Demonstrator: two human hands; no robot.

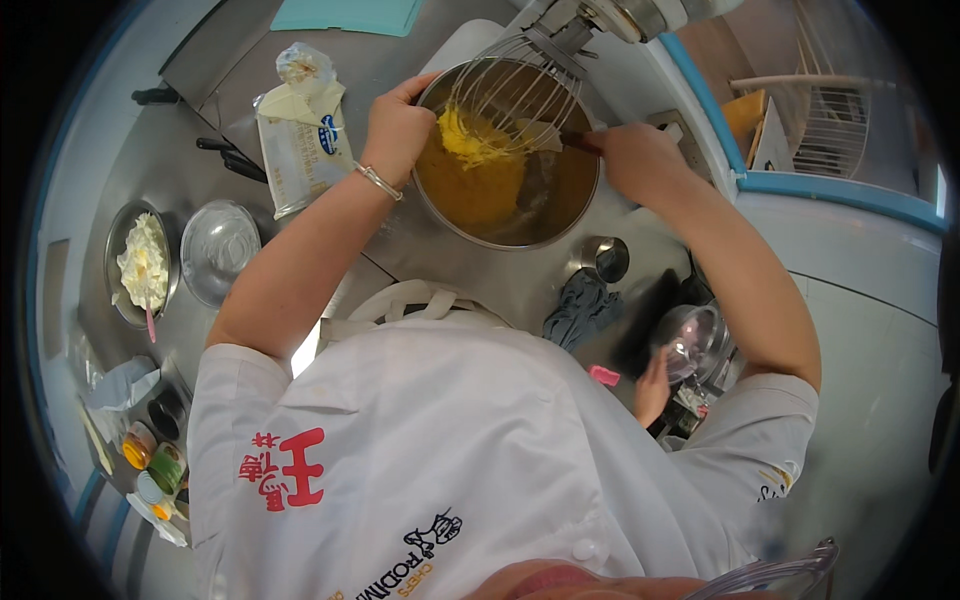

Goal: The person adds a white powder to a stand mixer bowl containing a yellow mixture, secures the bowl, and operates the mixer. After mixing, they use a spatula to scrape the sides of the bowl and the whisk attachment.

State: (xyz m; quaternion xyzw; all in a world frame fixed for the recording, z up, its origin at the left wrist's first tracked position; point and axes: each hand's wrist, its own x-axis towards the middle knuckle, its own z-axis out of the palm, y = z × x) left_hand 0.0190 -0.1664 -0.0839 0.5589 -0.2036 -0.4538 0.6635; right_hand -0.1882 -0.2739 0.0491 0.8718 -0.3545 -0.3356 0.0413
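Observation:
A metal mixing bowl holds yellow batter, with a paler yellow clump near the whisk. Its left rim is gripped by my left hand, closed around the edge. From the right side, my right hand is wrapped around the brown handle of a spatula. The pale blade of that spatula lies against the wires inside the bowl. A large wire whisk hangs tilted from a mixer head and reaches down over the batter.
Left of the bowl are an opened white packet, a clear bowl and a metal bowl of white cream. A metal cup and grey cloth sit nearby. Another person's hand is beside a clear bowl at right.

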